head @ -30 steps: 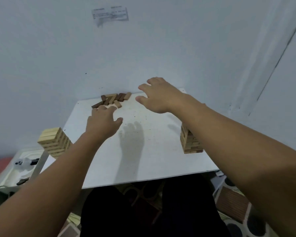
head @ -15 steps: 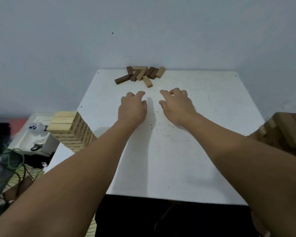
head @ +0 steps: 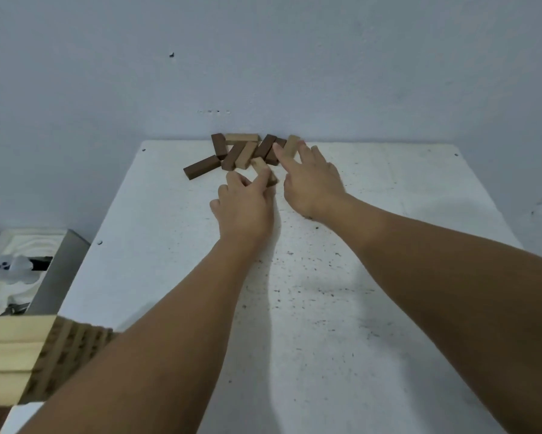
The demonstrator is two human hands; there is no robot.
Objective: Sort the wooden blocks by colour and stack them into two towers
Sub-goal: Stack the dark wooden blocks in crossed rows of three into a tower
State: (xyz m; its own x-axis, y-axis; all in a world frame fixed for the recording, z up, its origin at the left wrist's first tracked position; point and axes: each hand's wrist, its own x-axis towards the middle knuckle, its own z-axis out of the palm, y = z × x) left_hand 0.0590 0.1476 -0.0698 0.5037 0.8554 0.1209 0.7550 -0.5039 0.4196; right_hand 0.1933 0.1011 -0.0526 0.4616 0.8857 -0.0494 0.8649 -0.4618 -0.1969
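Reaching across the white table (head: 341, 308), both bare hands meet the scatter of loose wooden blocks (head: 247, 151) that lies at the table's far edge, against the pale wall (head: 263, 57). The left hand (head: 243, 205) has its fingers curled onto a light block (head: 261, 166) at the near side of the scatter, and its thumb and forefinger appear to pinch it, though the hand hides the block's near end. The right hand (head: 310, 180) lies flatter, fingers fairly straight and spread, its fingertips touching the light block (head: 291, 146) at the right end of the group and the dark blocks (head: 268, 147) beside it. A dark block (head: 201, 167) lies apart at the left of the group. At the lower left, a tall tower of light blocks (head: 16, 355) stands partly behind the left forearm. Left of the table sits a white tray (head: 0, 277) with small objects too blurred to name.
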